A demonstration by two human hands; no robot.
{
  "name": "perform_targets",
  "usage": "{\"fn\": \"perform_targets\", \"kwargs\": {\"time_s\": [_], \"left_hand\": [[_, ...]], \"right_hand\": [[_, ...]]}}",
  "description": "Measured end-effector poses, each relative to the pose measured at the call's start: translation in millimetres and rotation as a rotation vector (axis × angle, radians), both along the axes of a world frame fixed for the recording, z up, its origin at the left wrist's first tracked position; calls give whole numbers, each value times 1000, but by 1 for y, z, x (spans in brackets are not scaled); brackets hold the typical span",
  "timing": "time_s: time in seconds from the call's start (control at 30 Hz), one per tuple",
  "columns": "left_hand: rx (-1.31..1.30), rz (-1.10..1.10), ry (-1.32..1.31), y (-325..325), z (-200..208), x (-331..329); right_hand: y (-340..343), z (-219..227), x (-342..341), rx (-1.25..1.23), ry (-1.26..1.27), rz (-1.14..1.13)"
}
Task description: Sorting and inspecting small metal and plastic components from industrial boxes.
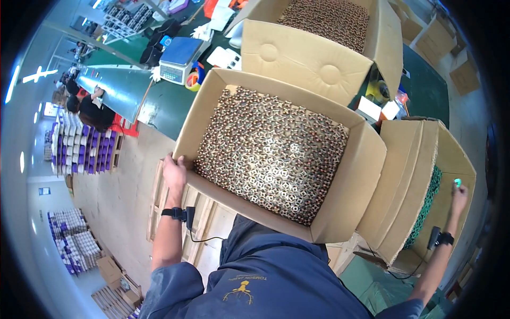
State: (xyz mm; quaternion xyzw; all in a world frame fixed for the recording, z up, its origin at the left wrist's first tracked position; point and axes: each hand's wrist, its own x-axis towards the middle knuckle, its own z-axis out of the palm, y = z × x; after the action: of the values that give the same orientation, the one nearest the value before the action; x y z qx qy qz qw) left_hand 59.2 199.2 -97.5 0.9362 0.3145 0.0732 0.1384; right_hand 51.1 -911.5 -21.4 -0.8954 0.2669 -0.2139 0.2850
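In front of me a cardboard box (276,80) stands tilted, with many small copper-brown, ring-like metal pieces (271,154) spread over its bottom. My left hand (174,173) grips this box at its left wall, fingers over the edge. Far to the right, my right hand (460,198) pinches a small bright green ring-like piece (457,183). It is held over a second cardboard box (409,165), in which many green pieces (425,210) lie, partly hidden by that box's flap. Both wrists wear a black strap with a small device and cable.
A larger box (305,56) of similar brown pieces stands behind on the green table (167,103). Left of it are a blue-topped scale (180,56) and tape rolls (195,77). Small white boxes (369,109) lie behind right. A wooden pallet (199,212) is below; a person (95,109) sits far left.
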Motion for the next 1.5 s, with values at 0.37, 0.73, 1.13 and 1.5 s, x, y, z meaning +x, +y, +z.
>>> {"fn": "perform_targets", "kwargs": {"time_s": [0.37, 0.73, 1.13, 1.5], "left_hand": [[127, -185, 95, -4, 48, 6], [-6, -303, -98, 7, 36, 10], [-158, -264, -130, 18, 42, 21], [-176, -250, -136, 14, 41, 20]], "right_hand": [[546, 161, 72, 1161, -130, 288], [861, -10, 130, 1989, 277, 380], [928, -68, 223, 940, 208, 496], [971, -93, 261, 38, -72, 523]]}}
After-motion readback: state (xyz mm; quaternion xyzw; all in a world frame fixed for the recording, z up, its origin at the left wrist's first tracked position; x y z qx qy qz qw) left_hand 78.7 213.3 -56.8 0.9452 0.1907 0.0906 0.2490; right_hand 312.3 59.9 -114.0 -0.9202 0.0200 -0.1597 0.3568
